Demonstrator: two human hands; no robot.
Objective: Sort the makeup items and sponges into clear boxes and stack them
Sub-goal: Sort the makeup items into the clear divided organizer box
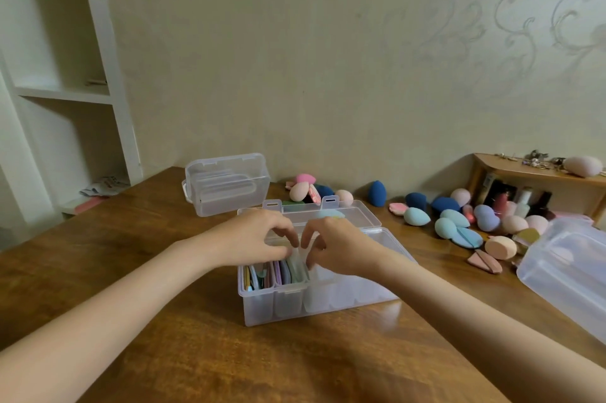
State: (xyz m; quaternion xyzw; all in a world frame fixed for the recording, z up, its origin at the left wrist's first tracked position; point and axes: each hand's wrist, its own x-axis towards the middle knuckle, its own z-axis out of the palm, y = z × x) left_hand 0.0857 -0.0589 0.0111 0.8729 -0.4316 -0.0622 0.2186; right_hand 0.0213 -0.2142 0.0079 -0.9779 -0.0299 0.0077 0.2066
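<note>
Two bare forearms reach in from the bottom corners of the frame over the brown wooden surface (183,353). At centre stands an open clear box (295,301), its lid (360,219) folded back behind it. The left hand (252,238) and right hand (337,246) meet over the box's left half, fingertips pinching the top edge of a pale green flat puff (296,266) that stands upright among other flat puffs (262,273) packed on edge in narrow inner compartments. The box's right part looks hazy; its contents cannot be told. At the right edge lies another clear box (567,274). Beyond, right of centre, loose egg-shaped sponges (459,220) in teal, navy, pink and peach are scattered. Upper left of centre stands a third clear box (228,184) near the wall.
</note>
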